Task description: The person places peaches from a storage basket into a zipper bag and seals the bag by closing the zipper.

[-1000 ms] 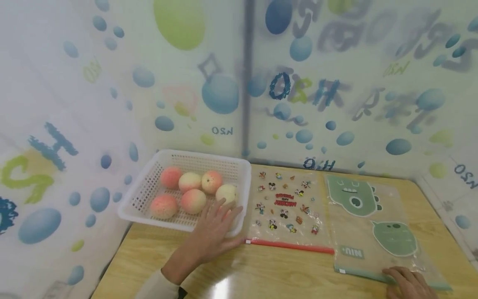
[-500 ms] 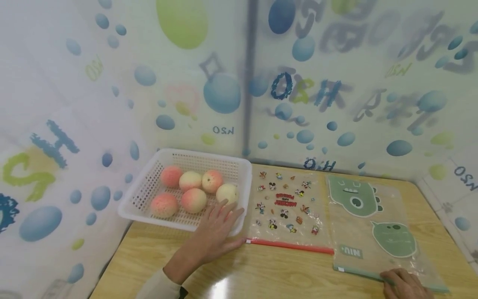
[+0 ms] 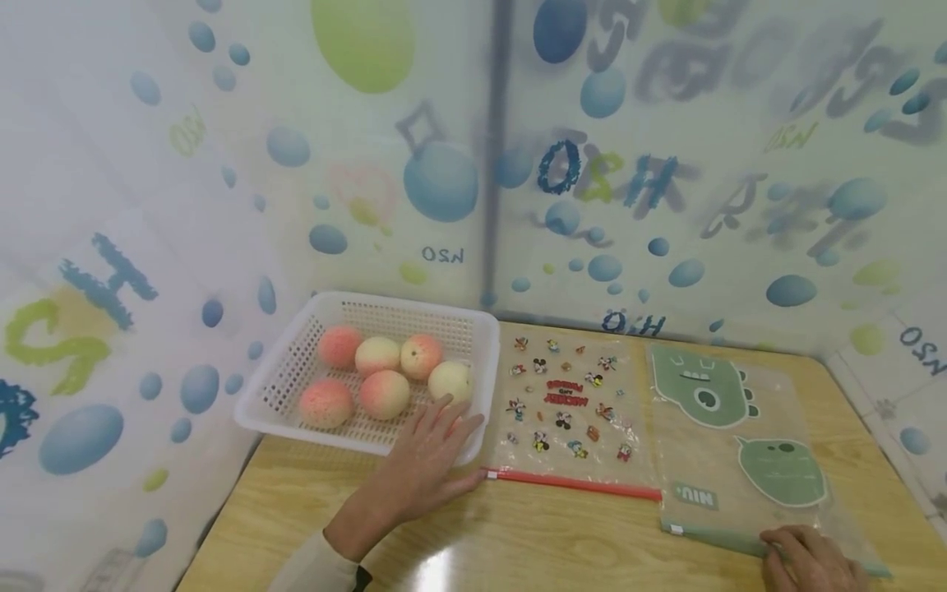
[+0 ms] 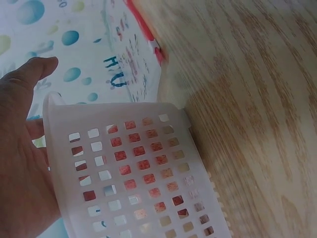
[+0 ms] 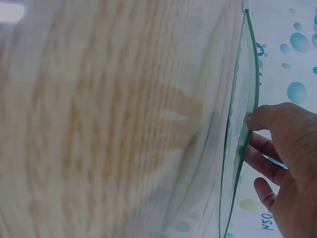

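Note:
A white perforated plastic basket (image 3: 296,316) with several pink-and-cream peaches (image 3: 385,395) stands at the left. My left hand (image 3: 429,460) reaches over its near right corner, fingers loosely extended inside over a peach partly covered by them. In the left wrist view the thumb (image 4: 39,72) stays outside, and the other fingers are mostly hidden behind the basket wall. At the front right my right hand (image 3: 810,559) pinches the green zip edge (image 5: 250,99) of a clear zip bag (image 3: 728,460) printed with green dinosaur shapes. Thumb and fingers lie on opposite sides of that edge, which bows up.
Between basket and green bag lies another clear zip bag (image 3: 570,411), with cartoon figures and a red zip strip (image 3: 577,485). All rest on a wooden table (image 3: 547,543). A patterned wall (image 3: 629,205) rises right behind the table, and another on the left.
My right hand shifts slightly on the green edge, its fingers now farther around it, and the edge bends a little. My left hand stays at the basket.

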Motion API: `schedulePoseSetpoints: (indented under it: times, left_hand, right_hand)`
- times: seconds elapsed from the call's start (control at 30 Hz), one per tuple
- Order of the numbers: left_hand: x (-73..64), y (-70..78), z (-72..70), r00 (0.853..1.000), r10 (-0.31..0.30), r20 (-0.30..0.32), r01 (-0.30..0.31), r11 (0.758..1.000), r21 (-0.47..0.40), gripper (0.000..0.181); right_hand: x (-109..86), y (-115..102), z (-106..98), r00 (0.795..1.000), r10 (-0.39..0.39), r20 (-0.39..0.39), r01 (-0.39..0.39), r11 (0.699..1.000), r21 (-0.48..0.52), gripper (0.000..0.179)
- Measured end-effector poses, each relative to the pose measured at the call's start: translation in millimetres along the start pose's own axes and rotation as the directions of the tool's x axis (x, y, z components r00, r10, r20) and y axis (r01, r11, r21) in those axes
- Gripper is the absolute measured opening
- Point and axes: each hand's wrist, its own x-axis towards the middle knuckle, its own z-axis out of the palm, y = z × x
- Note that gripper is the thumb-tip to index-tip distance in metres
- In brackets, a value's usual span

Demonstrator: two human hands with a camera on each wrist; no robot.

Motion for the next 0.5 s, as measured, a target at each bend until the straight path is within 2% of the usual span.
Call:
schedulePoseSetpoints:
  times: [0.07, 0.17, 0.23, 0.33, 0.37, 0.4, 0.43, 0.5]
  left_hand:
    - [0.5, -0.3, 0.1, 1.000, 0.005, -0.005, -0.005, 1.000, 0.001, 0.069]
    - [0.8, -1.0, -0.1, 1.000, 0.022, -0.018, -0.022, 1.000, 0.009, 0.068]
    - [0.9, -1.7, 0.0, 0.999, 0.035, -0.029, -0.035, 0.999, 0.019, 0.069]
    - [1.2, -2.3, 0.1, 0.998, 0.049, -0.042, -0.048, 0.999, 0.019, 0.068]
    - [1.1, -2.3, 0.1, 0.998, 0.049, -0.040, -0.048, 0.999, 0.018, 0.068]
    - [1.0, -2.4, 0.1, 0.998, 0.048, -0.037, -0.047, 0.999, 0.016, 0.068]
    - [0.9, -2.3, 0.1, 0.998, 0.046, -0.034, -0.045, 0.999, 0.014, 0.068]
    - [1.1, -2.5, 0.2, 0.999, 0.044, -0.032, -0.043, 0.999, 0.011, 0.066]
  right_hand:
    - [-1.8, -1, 1, 0.998, -0.015, -0.060, 0.015, 1.000, 0.000, 0.009]
    - [-4.0, -5, 3, 0.981, -0.039, -0.190, 0.040, 0.999, 0.003, 0.009]
    - [-5.0, -8, 5, 0.953, -0.062, -0.297, 0.066, 0.998, 0.006, 0.012]
    - [-5.5, -12, 6, 0.897, -0.093, -0.432, 0.105, 0.995, 0.004, 0.014]
    - [-5.2, -13, 6, 0.875, -0.112, -0.471, 0.128, 0.992, 0.003, 0.004]
    - [-4.6, -13, 6, 0.858, -0.129, -0.498, 0.148, 0.989, -0.001, 0.015]
    - [-4.5, -14, 6, 0.849, -0.135, -0.511, 0.156, 0.988, -0.002, 0.028]
    - [-2.1, -12, 5, 0.812, -0.179, -0.556, 0.201, 0.979, -0.022, 0.055]
